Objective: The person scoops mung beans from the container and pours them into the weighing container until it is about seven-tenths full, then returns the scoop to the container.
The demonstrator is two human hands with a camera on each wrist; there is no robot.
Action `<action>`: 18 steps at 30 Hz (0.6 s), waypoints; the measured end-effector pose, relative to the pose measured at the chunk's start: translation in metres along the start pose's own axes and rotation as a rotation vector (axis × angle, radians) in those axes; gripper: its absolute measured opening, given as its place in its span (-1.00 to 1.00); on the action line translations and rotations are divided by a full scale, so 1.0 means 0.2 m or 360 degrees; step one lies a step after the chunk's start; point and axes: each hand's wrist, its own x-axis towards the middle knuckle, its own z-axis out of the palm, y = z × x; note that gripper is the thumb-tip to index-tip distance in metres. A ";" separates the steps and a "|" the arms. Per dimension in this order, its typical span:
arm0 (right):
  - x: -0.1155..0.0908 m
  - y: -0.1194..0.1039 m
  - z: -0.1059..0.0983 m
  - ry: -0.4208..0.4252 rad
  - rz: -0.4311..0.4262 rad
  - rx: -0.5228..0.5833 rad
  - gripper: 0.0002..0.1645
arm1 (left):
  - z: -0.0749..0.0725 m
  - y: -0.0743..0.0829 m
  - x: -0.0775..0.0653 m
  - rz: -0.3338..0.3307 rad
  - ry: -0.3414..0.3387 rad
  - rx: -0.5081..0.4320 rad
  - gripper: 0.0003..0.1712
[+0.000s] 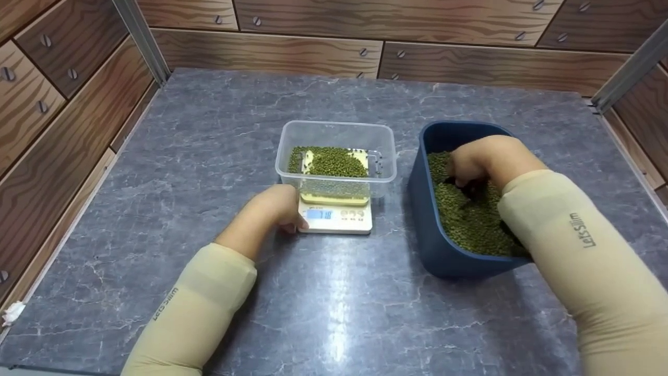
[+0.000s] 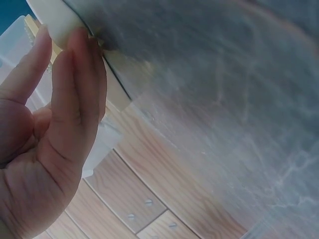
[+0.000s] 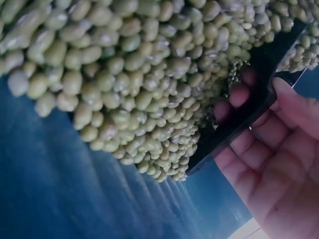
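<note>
A clear plastic container (image 1: 284, 151) with a heap of green mung beans (image 1: 338, 163) stands on a white kitchen scale (image 1: 334, 225), whose display is lit. At the scale's front left corner, my left hand (image 1: 271, 209) pinches the edge. In the left wrist view, the thumb and fingers of that hand (image 2: 60, 114) meet the scale's white corner (image 2: 60, 22). My right hand (image 1: 477, 159) reaches down into a deep blue bin (image 1: 425, 209) of mung beans (image 1: 464, 224). It grips a black scoop (image 3: 234, 127), partly sunk among the beans (image 3: 134, 89) in the right wrist view.
The blue bin stands to the right of the scale, its rim above the bean level. Both rest on a grey marbled tabletop (image 1: 209, 136). Wood-patterned walls (image 1: 292, 52) close off the back and sides. A small white scrap (image 1: 14, 312) lies at the left edge.
</note>
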 end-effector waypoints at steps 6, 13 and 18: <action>-0.02 0.04 -0.01 0.0021 -0.0194 -0.0113 -0.87 | 0.00 0.00 0.00 0.0000 -0.0020 -0.0003 -0.72; -0.04 0.08 -0.02 0.0102 -0.0256 -0.0053 -0.80 | -0.01 0.00 -0.01 0.0018 -0.0017 -0.0023 -0.72; -0.06 0.10 -0.03 0.0105 -0.0253 0.0002 -0.78 | -0.01 0.00 -0.01 0.0027 -0.0021 -0.0004 -0.71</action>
